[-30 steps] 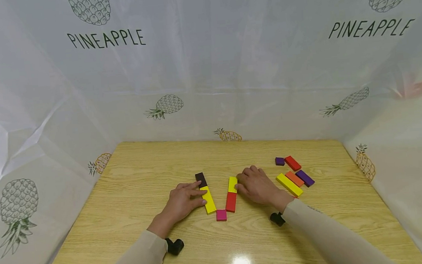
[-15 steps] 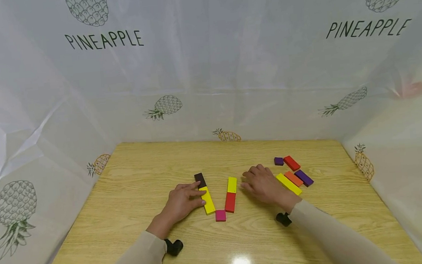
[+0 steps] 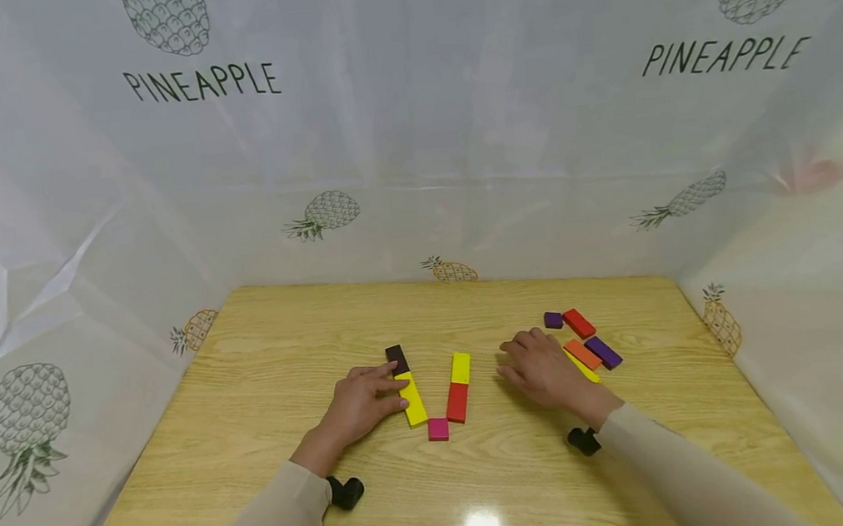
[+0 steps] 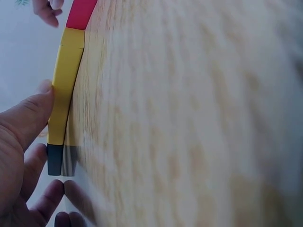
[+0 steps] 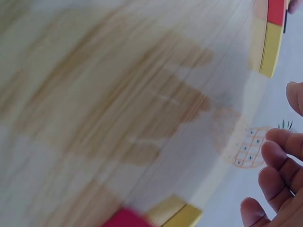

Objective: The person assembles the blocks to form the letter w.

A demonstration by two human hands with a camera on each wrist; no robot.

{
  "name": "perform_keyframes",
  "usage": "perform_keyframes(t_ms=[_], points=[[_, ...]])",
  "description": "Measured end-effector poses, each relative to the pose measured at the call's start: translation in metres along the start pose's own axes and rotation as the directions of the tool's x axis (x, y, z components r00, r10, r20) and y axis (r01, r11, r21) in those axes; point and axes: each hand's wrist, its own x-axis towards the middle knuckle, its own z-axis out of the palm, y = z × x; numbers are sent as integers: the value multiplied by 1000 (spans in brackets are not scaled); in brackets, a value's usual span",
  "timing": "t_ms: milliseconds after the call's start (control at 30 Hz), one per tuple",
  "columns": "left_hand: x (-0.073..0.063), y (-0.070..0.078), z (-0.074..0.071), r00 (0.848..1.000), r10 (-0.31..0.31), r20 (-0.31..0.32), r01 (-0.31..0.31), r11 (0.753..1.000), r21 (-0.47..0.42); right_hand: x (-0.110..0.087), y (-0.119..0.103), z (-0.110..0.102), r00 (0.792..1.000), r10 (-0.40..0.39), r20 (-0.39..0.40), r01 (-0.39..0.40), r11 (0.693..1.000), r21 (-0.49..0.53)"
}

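My left hand (image 3: 355,407) rests against the left row of flat blocks, a dark block (image 3: 396,359) set end to end with a long yellow block (image 3: 414,403). In the left wrist view its thumb touches the yellow block's side, the other fingers loosely extended near the dark block (image 4: 55,160). A small pink block (image 3: 439,429) lies at the near end, between the two rows. The right row, leaning the other way, joins a yellow block (image 3: 461,368) to a red block (image 3: 458,403). My right hand (image 3: 547,369) hovers to its right, fingers loosely bent, holding nothing.
Beyond the right hand lie a small purple block (image 3: 553,320), a red block (image 3: 579,323), an orange block (image 3: 583,355) and a long purple block (image 3: 604,353). Another yellow block (image 3: 585,371) is partly behind the hand. A white pineapple-print sheet (image 3: 389,232) borders the wooden table (image 3: 306,323).
My right hand has left the yellow block of the right row and moved right, toward the loose blocks, now covering part of the long yellow one. The left hand stays in place.
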Motion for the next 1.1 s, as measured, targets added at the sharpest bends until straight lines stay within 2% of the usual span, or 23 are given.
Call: perform_keyframes(t_ms=[267, 433, 533, 633, 767, 867, 967, 1100], points=[[-1, 2, -3, 1000, 3, 6, -3, 1000, 22, -17, 16, -9, 999, -6, -37, 6, 1000, 0], [-1, 2, -4, 1000, -4, 9, 4, 1000, -16, -30, 25, -14, 999, 17, -37, -17, 1000, 5], [0, 0, -4, 1000, 7, -11, -8, 1000, -19, -40, 29, -18, 998, 27, -49, -27, 1000, -3], [0, 1, -4, 998, 28, -58, -28, 1000, 2, -52, 32, -23, 997, 33, -69, -34, 999, -12], [2, 11, -7, 993, 75, -94, -74, 997, 18, -69, 38, -28, 995, 55, -78, -56, 998, -14], [6, 23, -8, 991, 121, -54, -119, 992, 31, -80, 41, -31, 995, 73, -63, -74, 997, -23], [12, 35, -5, 988, 153, 24, -154, 987, 50, -90, 43, -34, 996, 80, -42, -81, 996, -38], [25, 49, 1, 972, 202, 118, -213, 974, 82, -101, 46, -35, 997, 69, -41, -72, 995, -68]])
